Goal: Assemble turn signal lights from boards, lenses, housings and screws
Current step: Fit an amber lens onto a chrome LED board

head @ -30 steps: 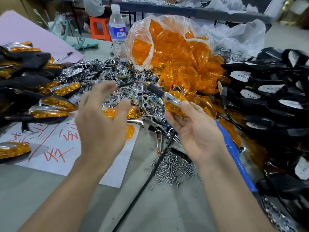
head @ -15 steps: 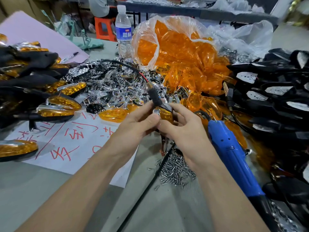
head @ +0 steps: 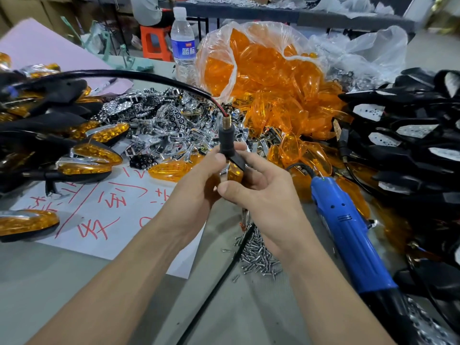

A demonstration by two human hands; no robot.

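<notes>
left hand [head: 196, 185] and right hand [head: 258, 192] both gripping turn signal light [head: 235, 173] at centre, stem up; finished lights [head: 97, 153] sitting left, lens bag [head: 261, 70] far, housings [head: 403, 135] right, screws [head: 258, 255] near... looking like plenty remaining

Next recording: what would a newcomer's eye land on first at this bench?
The clear plastic bag stuffed with orange lenses, back centre, grabs the eye first. Below it, the left hand and right hand together hold a turn signal light with black stem and orange lens. A blue electric screwdriver lies just right of the right hand, beside a heap of black housings.
</notes>
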